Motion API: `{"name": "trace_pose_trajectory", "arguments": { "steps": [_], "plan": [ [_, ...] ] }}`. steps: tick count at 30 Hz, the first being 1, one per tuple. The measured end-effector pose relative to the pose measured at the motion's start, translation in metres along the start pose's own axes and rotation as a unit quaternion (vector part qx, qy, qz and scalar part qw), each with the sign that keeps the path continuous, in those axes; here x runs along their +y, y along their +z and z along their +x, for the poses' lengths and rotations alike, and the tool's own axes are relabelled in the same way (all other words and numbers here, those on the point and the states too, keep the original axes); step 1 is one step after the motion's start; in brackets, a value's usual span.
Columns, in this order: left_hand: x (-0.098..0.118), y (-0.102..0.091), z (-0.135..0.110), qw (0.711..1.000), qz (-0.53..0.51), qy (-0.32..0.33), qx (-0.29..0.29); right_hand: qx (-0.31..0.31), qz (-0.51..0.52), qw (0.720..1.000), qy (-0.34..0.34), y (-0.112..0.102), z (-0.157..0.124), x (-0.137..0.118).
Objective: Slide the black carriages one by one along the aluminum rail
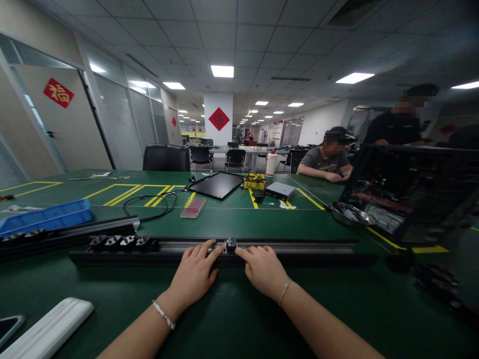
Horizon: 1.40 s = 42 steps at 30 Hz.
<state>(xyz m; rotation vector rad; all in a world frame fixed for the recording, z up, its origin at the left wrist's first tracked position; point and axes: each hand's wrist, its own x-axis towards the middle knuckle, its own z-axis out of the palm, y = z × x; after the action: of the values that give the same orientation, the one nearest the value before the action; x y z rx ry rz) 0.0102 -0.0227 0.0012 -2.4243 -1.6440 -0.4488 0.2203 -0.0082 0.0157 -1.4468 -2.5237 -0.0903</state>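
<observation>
A long black rail (325, 260) lies crosswise in front of the person on the green table (224, 319), and a small dark block (231, 244) sits near the middle of the rail's length, over its pale inner strip. The left hand (194, 274) reaches the block from the rail's left half and the right hand (264, 269) from its right half, each with an index fingertip at or against one side of the block. Neither hand is clenched or wrapped around anything; the fingers lie loosely extended, and how hard the fingertips press cannot be told. Four similar-looking pieces (127, 242) stand in a row at the rail's left end. Uneven pressure from the two fingertips could twist the block askew and make it bind; a push too far leftward along the rail could knock it into that row. Because no clamp shows on the rail, a firm sideways shove might slide the whole length across the table. A fingertip could also get nipped between block and rail edge. A blue bin (48, 219) sits beyond the rail's left end.
</observation>
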Motion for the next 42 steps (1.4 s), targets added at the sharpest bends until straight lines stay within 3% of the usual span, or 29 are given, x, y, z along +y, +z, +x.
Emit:
{"name": "trace_pose_trajectory", "arguments": {
  "steps": [3, 11, 42],
  "plan": [
    [0.0026, 0.0037, -0.0003, 0.999, 0.031, -0.006, 0.024, -0.016, -0.004, 1.0, 0.0, -0.0009, 0.0004, 0.0002],
    [0.001, 0.0033, 0.0022, 1.0, 0.018, -0.01, -0.008, 0.002, 0.006, 1.0, -0.001, 0.0029, 0.0007, 0.0018],
    [0.0003, 0.0045, 0.0023, 1.0, 0.018, -0.006, 0.0, -0.017, 0.02, 1.0, 0.0, -0.0042, 0.0018, 0.0025]
  ]
}}
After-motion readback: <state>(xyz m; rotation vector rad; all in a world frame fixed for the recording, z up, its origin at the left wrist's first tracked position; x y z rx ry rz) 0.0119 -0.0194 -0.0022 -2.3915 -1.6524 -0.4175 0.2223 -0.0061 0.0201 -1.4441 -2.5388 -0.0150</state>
